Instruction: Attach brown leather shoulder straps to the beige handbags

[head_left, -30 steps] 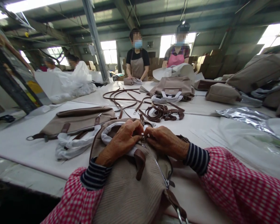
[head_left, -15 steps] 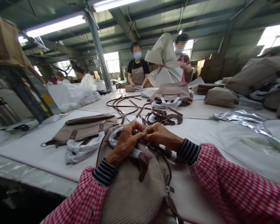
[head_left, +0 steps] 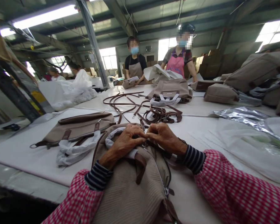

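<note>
A beige ribbed bag [head_left: 130,189] with brown straps and a zipper lies in front of me on the white table [head_left: 25,149]. My left hand [head_left: 123,144] rests on its far end with fingers curled, pinching at the zipper end. My right hand [head_left: 164,137] meets it fingertip to fingertip, also pinched at the same spot. What sits between the fingertips is too small to make out. A white-wrapped handle [head_left: 112,137] curves under my left hand.
A second beige bag [head_left: 79,126] with a wrapped handle lies to the left. Loose brown straps [head_left: 158,113] lie beyond my hands. More bags [head_left: 172,88] and silver plastic [head_left: 242,115] sit further right. Two people in aprons stand at the far side.
My hands stay pinched together on the bag's far end. The person at the far side has lowered the white sheet that was raised half a second ago.
</note>
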Demonstrator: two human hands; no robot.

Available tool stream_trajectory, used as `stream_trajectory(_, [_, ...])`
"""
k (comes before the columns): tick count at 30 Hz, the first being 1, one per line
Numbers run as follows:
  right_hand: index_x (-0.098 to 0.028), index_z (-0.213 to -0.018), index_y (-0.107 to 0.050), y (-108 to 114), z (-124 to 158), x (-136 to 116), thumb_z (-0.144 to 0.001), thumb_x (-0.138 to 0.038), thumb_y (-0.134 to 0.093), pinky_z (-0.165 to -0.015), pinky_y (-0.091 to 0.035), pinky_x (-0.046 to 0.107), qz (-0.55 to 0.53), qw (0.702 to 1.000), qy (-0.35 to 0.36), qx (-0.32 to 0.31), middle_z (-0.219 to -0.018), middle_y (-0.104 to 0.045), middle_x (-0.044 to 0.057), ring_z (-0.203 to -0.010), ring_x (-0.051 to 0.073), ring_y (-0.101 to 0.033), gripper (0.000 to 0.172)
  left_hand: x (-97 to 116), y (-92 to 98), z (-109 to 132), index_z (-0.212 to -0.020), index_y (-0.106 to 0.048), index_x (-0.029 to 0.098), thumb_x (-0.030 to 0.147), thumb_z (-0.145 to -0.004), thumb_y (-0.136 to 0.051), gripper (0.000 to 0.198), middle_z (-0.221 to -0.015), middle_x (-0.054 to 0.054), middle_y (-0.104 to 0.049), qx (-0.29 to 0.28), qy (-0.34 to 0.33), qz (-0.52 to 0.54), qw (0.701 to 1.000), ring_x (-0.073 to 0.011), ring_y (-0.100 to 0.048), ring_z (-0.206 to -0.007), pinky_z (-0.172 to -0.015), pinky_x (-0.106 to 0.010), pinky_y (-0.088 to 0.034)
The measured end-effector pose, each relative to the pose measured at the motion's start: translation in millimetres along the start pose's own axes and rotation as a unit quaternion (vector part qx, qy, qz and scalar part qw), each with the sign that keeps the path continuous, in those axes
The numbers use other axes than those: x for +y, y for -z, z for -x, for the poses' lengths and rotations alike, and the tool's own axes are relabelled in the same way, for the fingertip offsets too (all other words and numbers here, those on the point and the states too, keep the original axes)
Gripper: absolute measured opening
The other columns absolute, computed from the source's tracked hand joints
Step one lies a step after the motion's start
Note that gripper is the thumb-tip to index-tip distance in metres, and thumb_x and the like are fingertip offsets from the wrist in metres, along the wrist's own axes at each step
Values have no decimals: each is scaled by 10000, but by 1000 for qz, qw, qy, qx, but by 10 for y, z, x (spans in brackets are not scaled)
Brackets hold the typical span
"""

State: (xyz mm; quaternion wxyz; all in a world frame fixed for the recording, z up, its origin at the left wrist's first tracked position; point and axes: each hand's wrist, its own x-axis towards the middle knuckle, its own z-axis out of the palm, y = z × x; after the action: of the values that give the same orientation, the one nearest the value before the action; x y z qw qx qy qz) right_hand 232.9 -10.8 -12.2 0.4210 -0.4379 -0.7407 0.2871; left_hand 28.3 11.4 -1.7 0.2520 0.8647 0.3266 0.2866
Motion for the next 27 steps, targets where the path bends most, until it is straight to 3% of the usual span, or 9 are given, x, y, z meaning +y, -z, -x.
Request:
stream_trajectory(6, [-135,-805,-659,175,34,-167,-884,-331,-672,-531,-334,230,-85,989,-23,-122,-661,-556,-27,-581,100,-456,212,-41,-2,28,-886,-785,226,282,-887,-684,117,-1003,-57,-708,8,23,53,998,-258,-572,-1122,-1027,-404,-430])
stream_trajectory(9, [-134,-866,-698,347,52,-234,-895,-302,-663,-597,-402,244,-24,982,-10,-186,-737,-618,-4,-651,120,-524,174,-11,-9,41,-852,-761,212,325,-899,-681,146,-958,-53,-688,28,33,72,996,-246,-576,-1075,-998,-392,-442])
stream_trajectory(11, [-133,-833,-713,449,54,-223,-912,-278,-642,-665,-426,256,43,980,6,-196,-768,-654,15,-714,134,-558,179,8,-13,46,-829,-727,201,336,-907,-672,165,-925,-44,-667,40,46,84,995,-230,-580,-1023,-958,-369,-455])
stream_trajectory(15, [-136,-784,-711,625,27,-96,-914,-300,-650,-681,-409,269,130,982,18,-138,-751,-648,21,-718,137,-546,218,12,-14,58,-826,-686,195,329,-923,-646,170,-910,-30,-654,51,71,141,986,-193,-586,-923,-850,-311,-471])
stream_trajectory(18, [-139,-785,-700,726,0,-2,-892,-350,-680,-667,-407,271,112,992,14,-61,-783,-638,28,-730,139,-544,238,-7,-10,72,-847,-690,192,329,-929,-634,169,-931,-36,-676,50,88,181,978,-182,-594,-889,-815,-297,-473])
stream_trajectory(23, [-145,-827,-652,674,-5,3,-846,-445,-722,-527,-393,238,-60,995,-84,-2,-734,-641,30,-636,128,-544,308,-44,-21,79,-868,-707,194,343,-932,-642,175,-950,-40,-693,49,98,208,972,-177,-604,-886,-818,-294,-477])
stream_trajectory(27, [-149,-811,-610,470,-8,-124,-788,-398,-784,-485,-379,192,-245,960,-131,35,-784,-686,38,-619,100,-573,305,-84,-43,64,-831,-715,192,365,-916,-672,198,-907,-38,-686,55,95,201,973,-180,-608,-863,-802,-297,-491])
